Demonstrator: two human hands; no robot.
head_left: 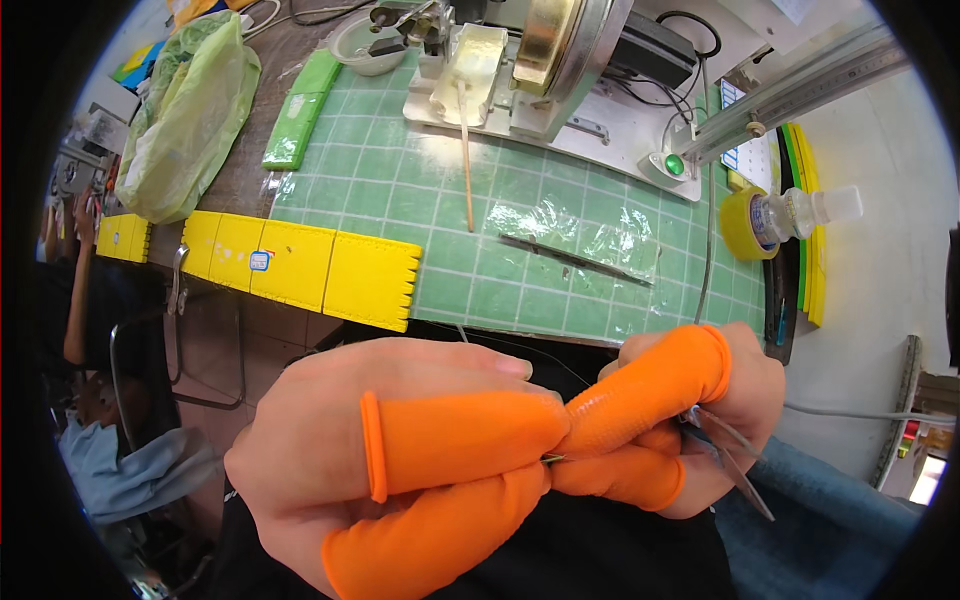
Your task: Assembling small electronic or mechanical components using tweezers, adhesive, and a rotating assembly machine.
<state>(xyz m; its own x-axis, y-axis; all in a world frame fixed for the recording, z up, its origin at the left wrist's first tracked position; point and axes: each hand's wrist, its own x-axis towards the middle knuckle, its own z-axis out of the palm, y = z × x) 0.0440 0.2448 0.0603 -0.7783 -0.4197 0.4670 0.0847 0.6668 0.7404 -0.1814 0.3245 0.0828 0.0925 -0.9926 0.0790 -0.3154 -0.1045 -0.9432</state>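
Note:
My left hand point(330, 450) and my right hand point(660, 420) meet at the lower middle, orange rubber finger cots point(460, 440) covering the thumbs and forefingers. Both are closed in a pinch, tip against tip. A sliver of a thin greenish strand point(553, 458) shows between the tips; the rest of it is hidden by the fingers. Tucked in my right hand is a two-bladed metal tool point(745, 480), its points sticking out at the right. I cannot tell whether it is scissors or tweezers.
Beyond my hands lies a green tiled-pattern mat point(390, 190), bearing a thin dark strip point(575, 260) and a wooden stick point(467, 180). A machine with a wheel point(550, 50) stands at the back. Yellow edging point(300, 265) lines the left front; yellow tape point(742, 222) sits right.

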